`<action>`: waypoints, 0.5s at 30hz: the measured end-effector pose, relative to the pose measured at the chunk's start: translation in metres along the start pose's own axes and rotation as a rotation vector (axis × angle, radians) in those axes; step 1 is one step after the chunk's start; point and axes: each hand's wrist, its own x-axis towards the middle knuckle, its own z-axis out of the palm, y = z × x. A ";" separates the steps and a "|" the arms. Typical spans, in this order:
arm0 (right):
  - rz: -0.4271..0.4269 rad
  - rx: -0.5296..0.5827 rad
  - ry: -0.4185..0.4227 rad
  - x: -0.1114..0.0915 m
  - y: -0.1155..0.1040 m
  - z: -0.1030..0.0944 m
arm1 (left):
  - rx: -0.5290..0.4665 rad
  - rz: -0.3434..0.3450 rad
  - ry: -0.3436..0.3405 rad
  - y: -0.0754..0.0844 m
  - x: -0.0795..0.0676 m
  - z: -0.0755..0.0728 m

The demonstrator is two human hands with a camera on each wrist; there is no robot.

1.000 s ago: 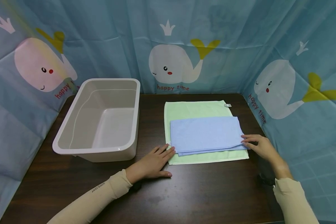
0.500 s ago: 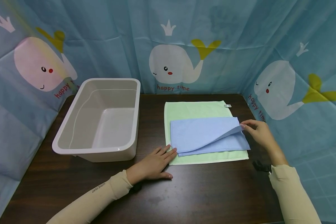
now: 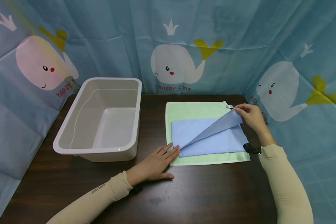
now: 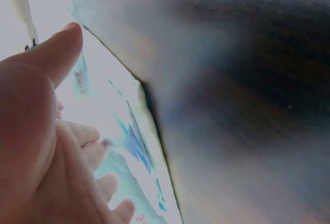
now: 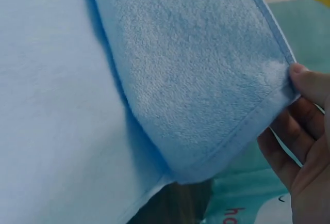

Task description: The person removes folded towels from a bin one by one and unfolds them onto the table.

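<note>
A blue towel (image 3: 212, 143), folded over, lies on top of a spread light green towel (image 3: 196, 109). My right hand (image 3: 251, 117) pinches one corner of the blue towel's upper layer between thumb and fingers and holds it raised near the far right side. In the right wrist view the lifted flap (image 5: 201, 79) shows its fuzzy underside and stitched hem. With fingers spread and straight, my left hand (image 3: 156, 163) rests at the near left corner of both towels, its fingertips touching the cloth there. That corner is partly hidden beneath the fingers.
A deep beige plastic tub (image 3: 97, 151) stands at the left on the dark wooden table (image 3: 207, 193). Behind and on both sides hang blue curtains (image 3: 114, 56) with whale prints. A small white label (image 3: 229, 106) sticks out from the green towel's far right corner.
My right hand has lifted the near right corner of the blue towel's top layer and drawn it away toward the far side. The left hand has stayed nearly in place.
</note>
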 end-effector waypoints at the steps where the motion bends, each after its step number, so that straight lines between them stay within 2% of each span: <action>1: 0.006 0.012 0.002 0.005 0.000 0.002 | 0.013 0.003 0.017 0.000 0.000 0.001; 7: 0.093 0.069 -0.004 0.032 0.002 0.013 | 0.072 0.027 0.087 0.003 0.002 0.002; 15: 0.200 0.137 0.020 0.060 0.017 0.030 | 0.086 0.051 0.048 0.004 0.004 0.008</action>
